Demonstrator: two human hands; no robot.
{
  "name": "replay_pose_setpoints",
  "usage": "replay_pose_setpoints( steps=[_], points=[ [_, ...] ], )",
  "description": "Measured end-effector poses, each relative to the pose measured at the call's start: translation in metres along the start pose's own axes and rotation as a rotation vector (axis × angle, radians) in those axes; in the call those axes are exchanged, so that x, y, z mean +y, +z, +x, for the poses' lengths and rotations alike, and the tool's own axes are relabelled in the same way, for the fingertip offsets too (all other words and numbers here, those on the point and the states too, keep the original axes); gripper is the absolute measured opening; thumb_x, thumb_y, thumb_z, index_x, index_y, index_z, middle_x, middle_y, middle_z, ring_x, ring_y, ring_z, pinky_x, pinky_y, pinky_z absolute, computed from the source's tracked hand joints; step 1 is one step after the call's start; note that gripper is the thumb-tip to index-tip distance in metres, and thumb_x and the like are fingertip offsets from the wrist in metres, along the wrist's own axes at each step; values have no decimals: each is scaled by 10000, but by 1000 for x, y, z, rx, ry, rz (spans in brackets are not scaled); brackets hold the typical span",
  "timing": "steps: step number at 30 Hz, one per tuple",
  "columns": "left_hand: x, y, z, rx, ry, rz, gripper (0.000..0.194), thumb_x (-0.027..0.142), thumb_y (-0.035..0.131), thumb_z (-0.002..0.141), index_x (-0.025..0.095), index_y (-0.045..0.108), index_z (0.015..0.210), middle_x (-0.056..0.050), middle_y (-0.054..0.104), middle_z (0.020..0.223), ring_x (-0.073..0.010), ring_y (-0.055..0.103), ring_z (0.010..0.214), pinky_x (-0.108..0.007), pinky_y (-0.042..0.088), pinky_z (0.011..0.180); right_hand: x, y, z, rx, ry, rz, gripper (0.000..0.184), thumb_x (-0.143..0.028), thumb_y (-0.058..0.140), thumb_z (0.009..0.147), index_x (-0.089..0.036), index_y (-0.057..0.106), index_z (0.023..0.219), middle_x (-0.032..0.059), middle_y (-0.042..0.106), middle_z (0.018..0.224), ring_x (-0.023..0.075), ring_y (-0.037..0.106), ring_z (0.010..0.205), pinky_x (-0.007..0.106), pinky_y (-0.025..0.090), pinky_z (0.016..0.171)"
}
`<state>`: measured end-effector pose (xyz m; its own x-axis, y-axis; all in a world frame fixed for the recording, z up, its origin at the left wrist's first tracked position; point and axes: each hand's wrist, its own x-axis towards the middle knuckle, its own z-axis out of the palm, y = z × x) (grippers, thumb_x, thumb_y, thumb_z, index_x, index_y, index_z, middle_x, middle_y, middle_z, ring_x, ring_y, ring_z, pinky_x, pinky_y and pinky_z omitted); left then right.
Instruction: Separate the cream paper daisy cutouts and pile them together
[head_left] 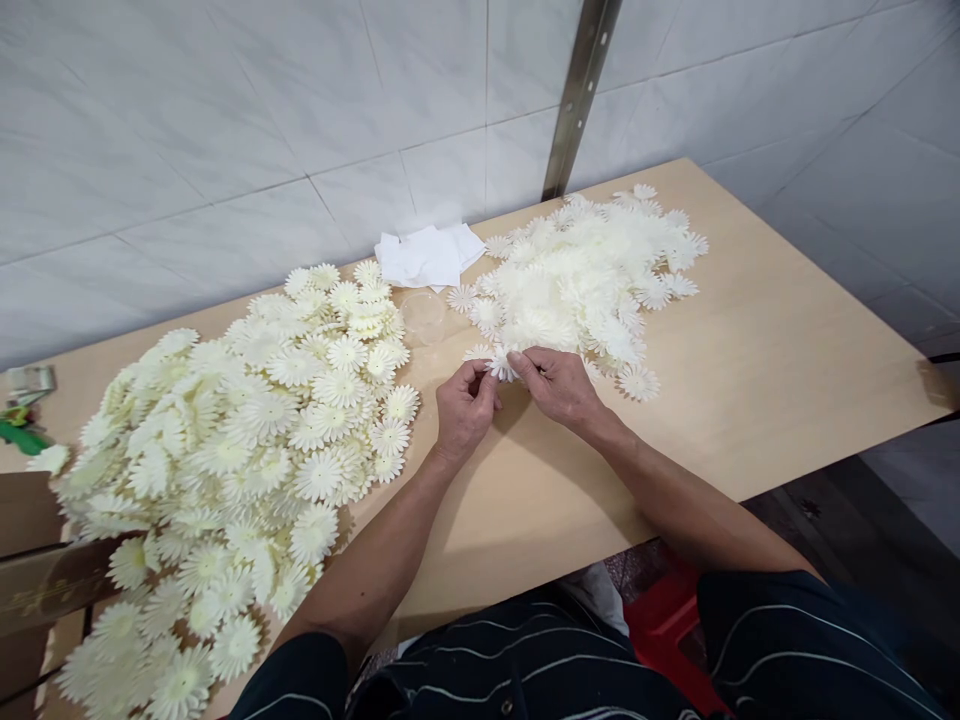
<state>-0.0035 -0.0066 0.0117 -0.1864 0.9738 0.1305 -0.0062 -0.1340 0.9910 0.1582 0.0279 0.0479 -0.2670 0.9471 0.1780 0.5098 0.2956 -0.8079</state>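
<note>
Between my two hands is a white daisy-shaped flower piece (pixel 501 365), pinched by its petals just above the wooden table. My left hand (pixel 466 408) is closed, its thumb and forefinger on the flower's left side. From the right, my right hand (pixel 556 382) grips the same flower with thumb and fingers closed. Right behind my hands lies a heap of thin white flower pieces (pixel 585 275). A larger pile of cream flower pieces (pixel 277 410) spreads to the left of my left arm. Whether the held flower is one layer or several, I cannot tell.
White paper sheets (pixel 429 256) lie by the tiled wall, with a clear round dish (pixel 424 316) in front. At the far left are a green-handled tool (pixel 22 436) and a cardboard box (pixel 60 590). A red stool (pixel 667 625) stands below the table (pixel 780 330). A metal post (pixel 579 95) runs up the wall.
</note>
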Motion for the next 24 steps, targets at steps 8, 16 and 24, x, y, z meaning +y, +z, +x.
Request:
replay_pose_setpoints(
  steps=[8, 16, 24],
  points=[
    [-2, -1, 3, 34, -54, -22, 464, 666, 803, 900, 212, 711, 891, 59, 603, 528, -96, 539, 429, -217, 443, 460, 8, -6, -3, 195, -146, 1, 412, -574, 658, 1057, -224, 807, 1214, 155, 763, 1271, 190, 673, 773, 340, 584, 656],
    [4, -2, 4, -8, -68, -46, 575, 771, 801, 869, 200, 732, 843, 35, 616, 505, -95, 519, 416, -225, 431, 455, 13, -3, -2, 42, -201, 33, 301, -512, 710, 1048, -260, 874, 1066, 119, 820, 1135, 227, 731, 856, 370, 646, 728],
    [5, -2, 3, -7, -85, -13, 568, 757, 791, 885, 191, 753, 856, 30, 606, 498, -101, 516, 416, -234, 426, 462, 6, -5, -3, 144, -142, 25, 283, -445, 695, 1053, -240, 837, 918, 99, 825, 944, 218, 715, 763, 370, 610, 748]
  ],
)
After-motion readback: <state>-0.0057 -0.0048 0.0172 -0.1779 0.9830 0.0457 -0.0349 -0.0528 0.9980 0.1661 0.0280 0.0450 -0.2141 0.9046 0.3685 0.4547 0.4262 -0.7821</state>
